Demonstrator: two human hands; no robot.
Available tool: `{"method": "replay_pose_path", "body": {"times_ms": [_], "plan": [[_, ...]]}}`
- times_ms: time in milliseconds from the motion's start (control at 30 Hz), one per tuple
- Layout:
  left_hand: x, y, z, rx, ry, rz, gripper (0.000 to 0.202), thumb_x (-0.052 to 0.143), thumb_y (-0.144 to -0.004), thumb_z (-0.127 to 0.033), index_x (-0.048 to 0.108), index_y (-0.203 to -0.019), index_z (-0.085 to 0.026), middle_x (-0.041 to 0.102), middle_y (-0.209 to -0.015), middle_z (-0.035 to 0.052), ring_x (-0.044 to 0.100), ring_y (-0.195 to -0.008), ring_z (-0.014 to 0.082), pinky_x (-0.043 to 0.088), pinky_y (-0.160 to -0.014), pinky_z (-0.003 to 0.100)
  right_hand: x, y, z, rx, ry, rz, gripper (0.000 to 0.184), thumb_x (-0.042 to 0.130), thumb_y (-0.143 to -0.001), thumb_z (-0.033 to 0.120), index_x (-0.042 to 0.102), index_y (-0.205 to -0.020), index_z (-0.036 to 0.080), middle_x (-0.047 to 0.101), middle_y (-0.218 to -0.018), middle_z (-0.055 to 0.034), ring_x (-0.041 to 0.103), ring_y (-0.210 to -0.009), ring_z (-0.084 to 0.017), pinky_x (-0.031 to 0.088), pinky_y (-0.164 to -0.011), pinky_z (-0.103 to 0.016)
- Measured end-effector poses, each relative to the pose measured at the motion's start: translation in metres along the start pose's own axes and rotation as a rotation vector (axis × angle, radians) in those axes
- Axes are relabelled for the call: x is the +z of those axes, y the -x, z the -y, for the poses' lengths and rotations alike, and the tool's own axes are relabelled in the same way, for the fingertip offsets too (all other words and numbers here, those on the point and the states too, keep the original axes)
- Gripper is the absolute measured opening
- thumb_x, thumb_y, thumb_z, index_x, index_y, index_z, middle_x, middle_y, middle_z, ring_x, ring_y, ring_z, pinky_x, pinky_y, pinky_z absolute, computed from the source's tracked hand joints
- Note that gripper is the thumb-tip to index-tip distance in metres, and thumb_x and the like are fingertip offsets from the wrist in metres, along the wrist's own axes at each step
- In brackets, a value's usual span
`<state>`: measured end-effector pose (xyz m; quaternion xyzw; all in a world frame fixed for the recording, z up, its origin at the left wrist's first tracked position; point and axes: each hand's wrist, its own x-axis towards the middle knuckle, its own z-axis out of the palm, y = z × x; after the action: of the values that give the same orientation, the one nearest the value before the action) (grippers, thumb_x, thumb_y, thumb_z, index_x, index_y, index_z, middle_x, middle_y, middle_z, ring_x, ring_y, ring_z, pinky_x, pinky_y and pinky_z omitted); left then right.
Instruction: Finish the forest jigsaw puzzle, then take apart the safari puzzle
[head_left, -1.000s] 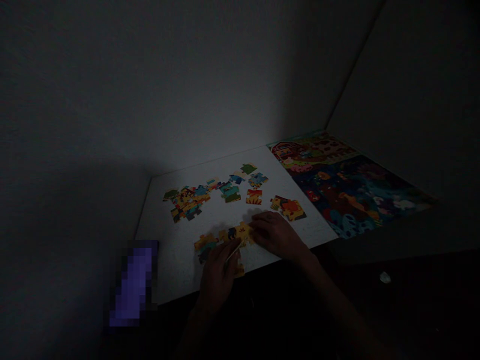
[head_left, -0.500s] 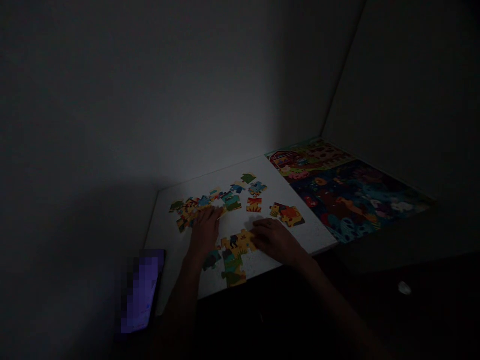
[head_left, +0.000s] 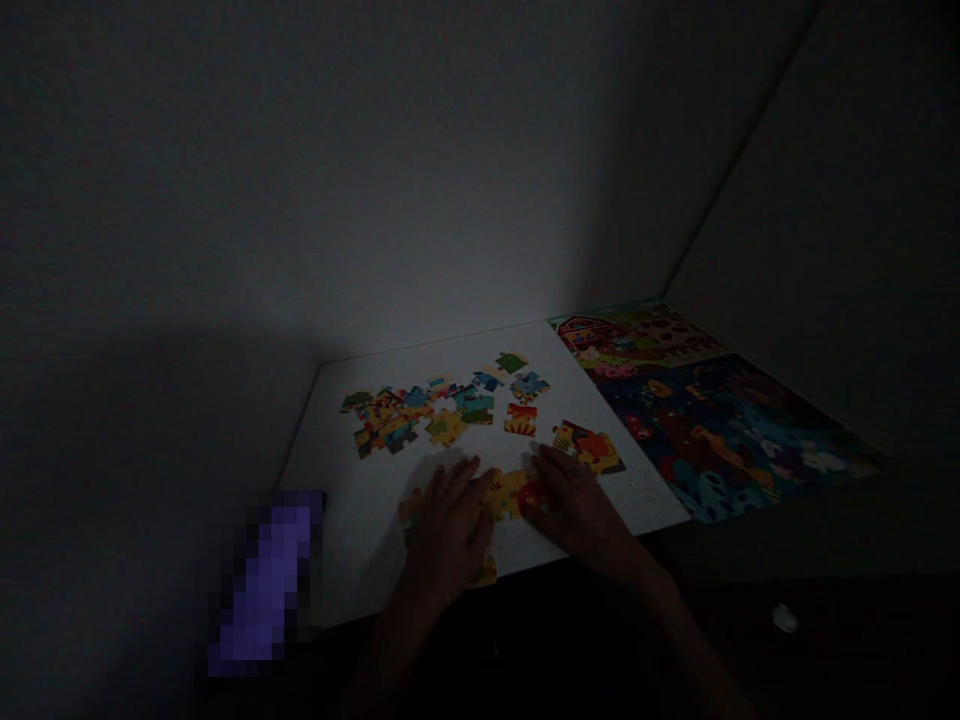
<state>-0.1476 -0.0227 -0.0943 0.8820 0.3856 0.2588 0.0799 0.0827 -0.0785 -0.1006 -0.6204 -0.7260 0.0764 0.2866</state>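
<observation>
My left hand [head_left: 450, 525] lies flat over a group of joined puzzle pieces [head_left: 411, 505], its fingers stretched out and hiding much of them. Around a yellow puzzle piece with a red patch [head_left: 531, 496], my right hand [head_left: 581, 505] has its thumb at the near edge and its fingers at the far one. That piece sits at the right end of the yellow strip [head_left: 504, 492]; its exact fit is too dark to tell. Just beyond the right hand lies a joined orange and yellow section [head_left: 596, 450]. A single red and yellow piece [head_left: 520, 419] lies farther back.
Several loose, partly overlapping pieces [head_left: 390, 420] are heaped at the back left of the white table [head_left: 360, 555]. Finished-looking colourful picture panels [head_left: 705, 420] cover its right side. A lit phone [head_left: 270, 585], blurred out, is at the left edge. Walls stand behind and right.
My left hand has moved from the loose pieces at the back to the joined group in front. A yellow piece now shows near the heap where that hand was. The right hand stays at the strip's end.
</observation>
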Motion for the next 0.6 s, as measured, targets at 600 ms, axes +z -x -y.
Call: {"method": "replay_pose_path", "body": {"times_ms": [600], "plan": [[0.012,0.009,-0.027,-0.083,0.069,-0.014,0.033,0.053,-0.094,-0.022,0.060,-0.126,-0.023,0.057,-0.139,0.0101,0.050,-0.132,0.0273,0.040,-0.113,0.055,-0.029,-0.040,0.009,0.079,0.068,0.380,0.039,0.077,-0.076,0.028,0.059,-0.109,0.019,0.062,-0.113,-0.0123,0.056,-0.107,-0.028,0.048,-0.091,-0.044]]}}
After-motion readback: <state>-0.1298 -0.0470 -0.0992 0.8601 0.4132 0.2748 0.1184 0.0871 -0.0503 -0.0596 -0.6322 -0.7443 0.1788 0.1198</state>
